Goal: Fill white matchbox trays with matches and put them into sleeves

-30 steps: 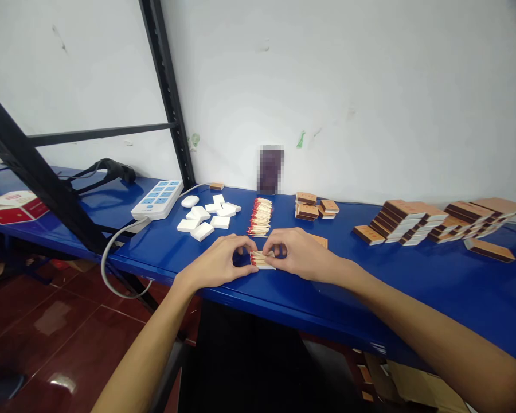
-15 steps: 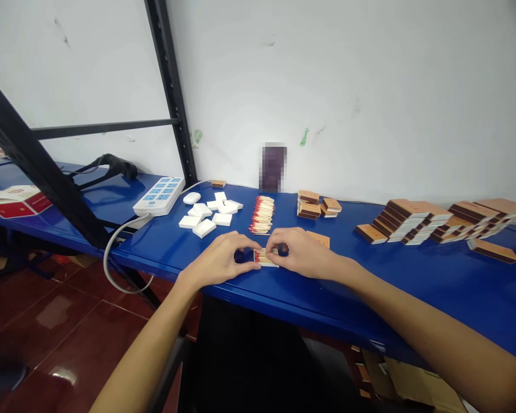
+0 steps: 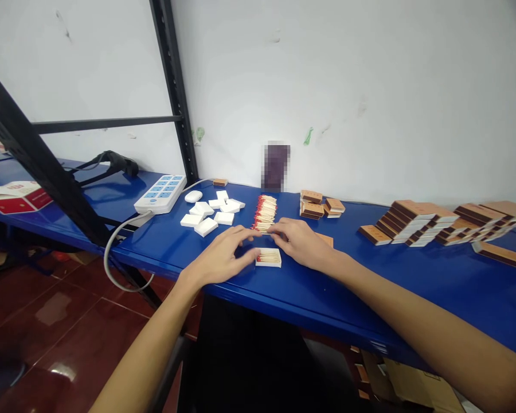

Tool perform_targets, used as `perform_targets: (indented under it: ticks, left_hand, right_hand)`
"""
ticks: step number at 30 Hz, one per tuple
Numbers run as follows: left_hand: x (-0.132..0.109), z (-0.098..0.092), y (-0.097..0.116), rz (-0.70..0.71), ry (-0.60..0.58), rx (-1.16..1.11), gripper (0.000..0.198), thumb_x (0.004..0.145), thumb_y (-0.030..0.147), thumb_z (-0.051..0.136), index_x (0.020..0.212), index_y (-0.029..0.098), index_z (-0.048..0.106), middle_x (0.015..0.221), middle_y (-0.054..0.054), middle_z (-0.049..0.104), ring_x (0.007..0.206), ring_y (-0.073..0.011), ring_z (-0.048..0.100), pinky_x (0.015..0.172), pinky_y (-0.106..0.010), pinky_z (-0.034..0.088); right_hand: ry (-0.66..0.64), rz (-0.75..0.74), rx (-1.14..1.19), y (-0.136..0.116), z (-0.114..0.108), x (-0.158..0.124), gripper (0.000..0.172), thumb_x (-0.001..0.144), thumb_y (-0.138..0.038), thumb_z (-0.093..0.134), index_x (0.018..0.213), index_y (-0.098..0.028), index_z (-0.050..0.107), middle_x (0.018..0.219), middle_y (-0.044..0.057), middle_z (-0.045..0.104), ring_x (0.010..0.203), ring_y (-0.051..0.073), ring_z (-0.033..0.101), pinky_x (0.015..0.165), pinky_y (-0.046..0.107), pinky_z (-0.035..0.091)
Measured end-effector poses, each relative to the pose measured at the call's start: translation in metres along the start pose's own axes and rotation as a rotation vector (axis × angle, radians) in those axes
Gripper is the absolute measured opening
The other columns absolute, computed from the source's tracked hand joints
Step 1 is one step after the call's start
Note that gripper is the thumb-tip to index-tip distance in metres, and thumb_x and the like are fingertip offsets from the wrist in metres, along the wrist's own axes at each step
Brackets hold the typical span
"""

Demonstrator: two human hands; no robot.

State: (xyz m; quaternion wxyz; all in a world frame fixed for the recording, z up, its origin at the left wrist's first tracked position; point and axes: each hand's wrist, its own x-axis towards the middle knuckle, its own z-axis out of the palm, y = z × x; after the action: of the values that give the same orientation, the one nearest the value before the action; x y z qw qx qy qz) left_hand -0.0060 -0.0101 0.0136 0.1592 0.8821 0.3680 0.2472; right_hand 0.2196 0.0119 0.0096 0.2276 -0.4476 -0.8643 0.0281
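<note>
A small white matchbox tray (image 3: 274, 264) with red-tipped matches in it lies near the table's front edge. At its left end is the thumb of my left hand (image 3: 226, 255); that hand is open, its index finger stretched toward the pile of matches (image 3: 265, 213). My right hand (image 3: 301, 242) is above and right of the tray. Its fingertips reach the near end of the pile, thumb and index finger a little apart, and I see nothing held in them. Behind this hand an orange matchbox sleeve (image 3: 327, 240) is partly hidden.
White trays (image 3: 206, 227) lie scattered on the left, by a power strip (image 3: 161, 194) and a white rounded object (image 3: 193, 197). Brown matchboxes (image 3: 312, 210) stand behind my right hand, with larger stacks (image 3: 406, 221) farther right. A black metal post (image 3: 172, 86) rises at the left.
Both hands were at the tray, the right one with its fingers over the matches inside. Now my right hand has moved away to the pile, and my left has loosened around the tray.
</note>
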Motion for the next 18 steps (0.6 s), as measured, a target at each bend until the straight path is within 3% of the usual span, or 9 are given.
perform_targets:
  ticks: [2,4,8,18]
  left_hand:
    - [0.0017,0.0027,-0.0043,-0.059,0.049,0.066,0.038,0.099,0.035,0.035,0.131,0.023,0.052,0.113,-0.007,0.056,0.107,-0.0214,0.051,0.098,-0.039,0.040]
    - [0.0037,0.0056,-0.0080,-0.109,0.057,0.165,0.040,0.098,0.032,0.034,0.132,0.021,0.051,0.111,-0.009,0.053,0.107,-0.0233,0.048,0.098,-0.043,0.038]
    - [0.0072,0.0088,-0.0096,-0.167,-0.017,0.280,0.045,0.096,0.031,0.034,0.138,0.022,0.048,0.109,-0.010,0.048,0.102,-0.0255,0.046,0.094,-0.047,0.038]
    - [0.0095,0.0081,-0.0088,-0.172,-0.069,0.289,0.046,0.095,0.032,0.032,0.138,0.026,0.046,0.104,-0.008,0.045,0.097,-0.0237,0.046,0.091,-0.046,0.039]
  right_hand:
    - [-0.010,0.019,-0.028,0.0002,0.0016,0.0005,0.023,0.091,-0.018,0.048,0.092,-0.015,0.070,0.082,0.007,0.062,0.073,0.017,0.055,0.069,0.029,0.040]
    - [-0.016,0.047,-0.039,-0.0001,0.0023,0.0002,0.022,0.091,-0.019,0.048,0.089,-0.015,0.070,0.082,0.007,0.061,0.073,0.016,0.055,0.069,0.028,0.040]
    - [-0.040,0.080,-0.057,-0.0006,0.0027,-0.0003,0.024,0.092,-0.019,0.047,0.087,-0.014,0.070,0.082,0.007,0.060,0.072,0.016,0.054,0.068,0.028,0.039]
    - [0.051,0.073,0.035,0.0026,0.0066,-0.0019,0.029,0.091,-0.017,0.045,0.109,-0.016,0.068,0.083,0.006,0.063,0.073,0.016,0.056,0.069,0.028,0.041]
